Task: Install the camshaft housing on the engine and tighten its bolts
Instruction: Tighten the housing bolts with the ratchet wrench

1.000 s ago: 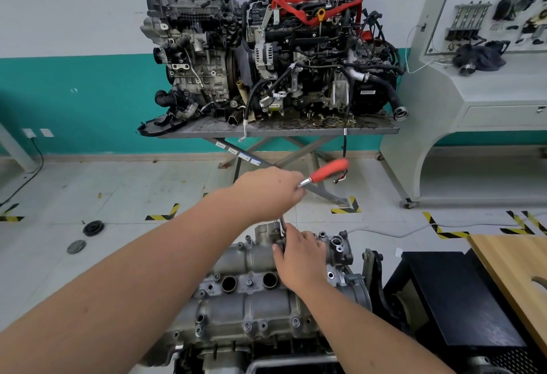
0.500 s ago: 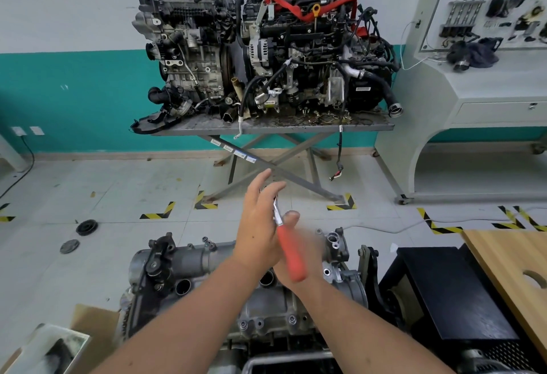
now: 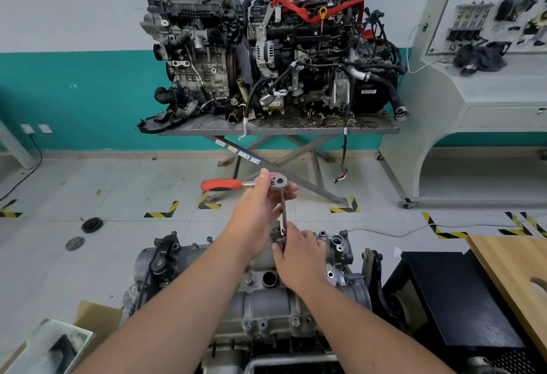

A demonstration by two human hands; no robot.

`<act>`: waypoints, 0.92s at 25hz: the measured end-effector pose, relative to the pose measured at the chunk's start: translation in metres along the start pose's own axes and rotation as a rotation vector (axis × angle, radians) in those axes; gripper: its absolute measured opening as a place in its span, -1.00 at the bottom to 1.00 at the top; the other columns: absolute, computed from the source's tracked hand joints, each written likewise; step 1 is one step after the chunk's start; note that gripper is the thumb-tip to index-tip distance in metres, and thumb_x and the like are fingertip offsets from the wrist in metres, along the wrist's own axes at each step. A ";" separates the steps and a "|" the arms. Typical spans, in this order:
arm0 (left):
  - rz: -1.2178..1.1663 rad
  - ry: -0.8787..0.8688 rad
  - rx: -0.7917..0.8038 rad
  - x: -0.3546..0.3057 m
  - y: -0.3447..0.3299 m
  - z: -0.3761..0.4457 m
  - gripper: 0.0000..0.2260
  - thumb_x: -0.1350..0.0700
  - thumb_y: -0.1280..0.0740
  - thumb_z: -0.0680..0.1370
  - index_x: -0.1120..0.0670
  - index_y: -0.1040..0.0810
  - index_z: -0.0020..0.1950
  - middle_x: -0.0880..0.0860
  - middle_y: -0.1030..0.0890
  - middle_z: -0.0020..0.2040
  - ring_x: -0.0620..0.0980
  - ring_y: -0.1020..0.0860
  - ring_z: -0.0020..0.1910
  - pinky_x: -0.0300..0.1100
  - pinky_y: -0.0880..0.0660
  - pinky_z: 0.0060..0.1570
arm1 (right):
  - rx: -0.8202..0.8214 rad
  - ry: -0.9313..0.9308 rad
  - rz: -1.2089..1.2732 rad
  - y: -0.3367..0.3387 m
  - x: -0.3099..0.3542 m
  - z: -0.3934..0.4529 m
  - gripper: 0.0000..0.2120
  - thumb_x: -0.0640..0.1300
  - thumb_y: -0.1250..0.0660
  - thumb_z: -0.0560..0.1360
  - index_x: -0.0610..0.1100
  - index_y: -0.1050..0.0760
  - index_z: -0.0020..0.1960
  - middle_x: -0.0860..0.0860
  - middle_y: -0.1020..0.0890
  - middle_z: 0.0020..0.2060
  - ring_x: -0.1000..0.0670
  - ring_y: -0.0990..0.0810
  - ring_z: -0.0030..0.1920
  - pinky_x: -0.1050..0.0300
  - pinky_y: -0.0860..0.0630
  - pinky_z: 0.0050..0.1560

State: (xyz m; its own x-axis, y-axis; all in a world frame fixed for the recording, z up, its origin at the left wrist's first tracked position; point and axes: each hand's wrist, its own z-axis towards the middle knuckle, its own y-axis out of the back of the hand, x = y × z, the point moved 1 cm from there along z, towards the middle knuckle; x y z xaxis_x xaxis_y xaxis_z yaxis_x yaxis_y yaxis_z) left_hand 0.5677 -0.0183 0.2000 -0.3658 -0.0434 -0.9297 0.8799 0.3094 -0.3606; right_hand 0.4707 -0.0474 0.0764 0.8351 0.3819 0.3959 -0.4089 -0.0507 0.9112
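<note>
Camshaft housing (image 3: 266,299) beneath right hand (image 3: 299,258) fingers (image 3: 279,245).

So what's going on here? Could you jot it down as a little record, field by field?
tool: ratchet wrench with a red handle pointing left, on a long extension bar
left hand: holds the ratchet head
right hand: fingers at the bar's lower end, steadying it
workpiece: camshaft housing on the engine
bolt: hidden under the hands
background: two engines on a scissor table
</note>
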 end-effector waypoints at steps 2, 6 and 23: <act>0.001 0.016 -0.028 -0.006 0.000 0.004 -0.67 -0.10 -0.07 0.71 0.06 -0.50 -0.03 0.05 -0.63 -0.26 -0.01 -0.59 -0.24 -0.05 -0.42 -0.01 | -0.001 0.000 0.005 0.001 0.001 0.000 -0.54 0.17 -0.09 0.59 -0.01 -0.26 0.40 0.05 -0.60 0.16 -0.05 -0.42 0.25 -0.07 -0.25 0.20; 0.052 0.049 0.054 -0.012 -0.003 0.007 -0.71 -0.06 -0.08 0.71 0.08 -0.41 -0.07 0.04 -0.45 -0.40 -0.01 -0.38 -0.39 -0.08 -0.31 -0.19 | -0.017 0.000 0.022 0.002 0.001 -0.001 -0.56 0.16 -0.11 0.59 -0.02 -0.29 0.39 0.05 -0.60 0.15 -0.06 -0.43 0.24 -0.08 -0.26 0.20; -0.087 0.084 0.347 -0.008 0.004 0.014 -0.83 0.09 -0.09 0.45 0.15 -0.40 -0.15 0.09 -0.37 -0.38 0.03 -0.32 -0.35 -0.06 -0.25 -0.18 | -0.009 0.001 0.013 0.001 0.000 -0.001 -0.49 0.17 -0.11 0.59 -0.03 -0.25 0.47 0.06 -0.60 0.20 -0.04 -0.41 0.29 -0.07 -0.24 0.23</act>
State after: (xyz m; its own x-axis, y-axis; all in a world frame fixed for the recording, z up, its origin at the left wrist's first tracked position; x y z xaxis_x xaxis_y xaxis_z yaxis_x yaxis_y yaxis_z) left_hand 0.5786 -0.0303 0.2045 -0.4549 0.0272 -0.8901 0.8895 -0.0337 -0.4556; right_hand 0.4705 -0.0464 0.0770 0.8292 0.3821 0.4080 -0.4231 -0.0479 0.9048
